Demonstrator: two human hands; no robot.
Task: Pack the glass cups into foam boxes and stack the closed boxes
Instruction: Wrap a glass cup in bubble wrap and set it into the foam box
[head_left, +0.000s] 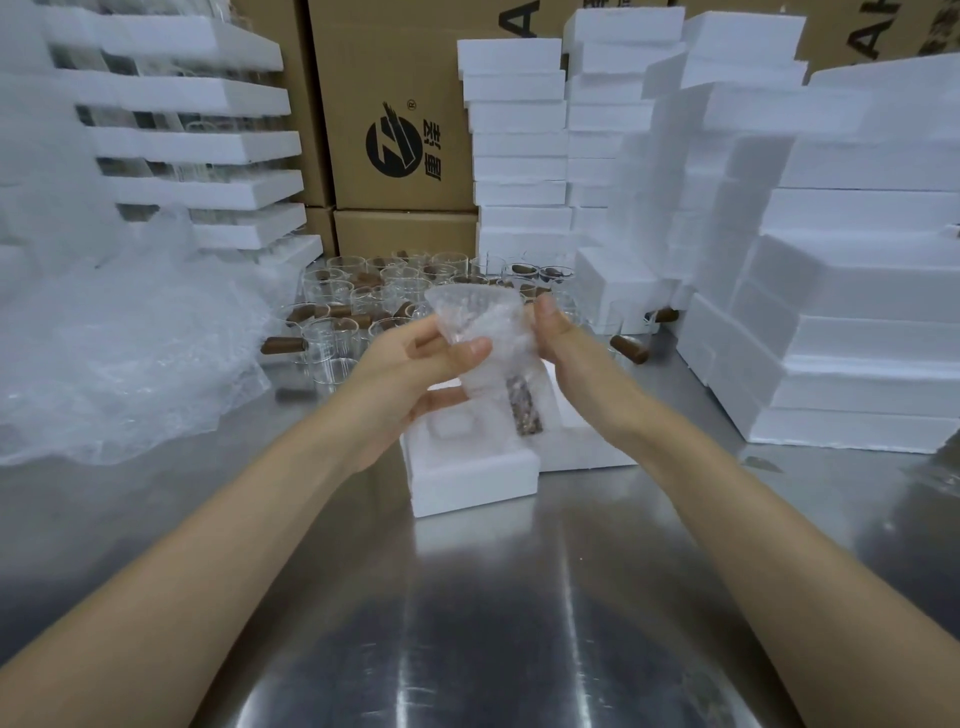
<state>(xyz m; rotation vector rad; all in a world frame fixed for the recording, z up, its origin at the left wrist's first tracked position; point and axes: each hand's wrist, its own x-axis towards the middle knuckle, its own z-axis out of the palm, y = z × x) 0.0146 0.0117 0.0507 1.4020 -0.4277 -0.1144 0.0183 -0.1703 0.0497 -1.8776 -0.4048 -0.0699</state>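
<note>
The person holds a bubble-wrap pouch (483, 332) in the air just above the open foam box (467, 488), which sits on the steel surface (519, 597). The left hand (415, 374) is clenched round the pouch's left side, thumb across the front and fingers curled beneath. The right hand (566, 353) grasps the pouch's right edge, thumb up against the wrap. The pouch's top flares open like a funnel. A brown handle (524, 410) shows through its lower part, hanging over the box's moulded hollow. The glass body of the wrapped cup is too blurred by the wrap to make out.

Touching the open foam box on its right lies a second foam piece (582, 447), partly hidden by the right forearm. Behind the box stands a crowd of bare glass cups (374, 296) with brown handles, some upright and some on their sides. One loose handled cup (628, 348) lies behind and to the right of the box.

To the right of the box, closed foam boxes (857, 312) rise in tall stacks, with more stacks (519, 156) behind the cups. To the left of the box spreads a heap of loose bubble wrap (119, 338), with foam trays (208, 145) piled above it. Cardboard cartons (395, 104) with a black logo stand furthest back.
</note>
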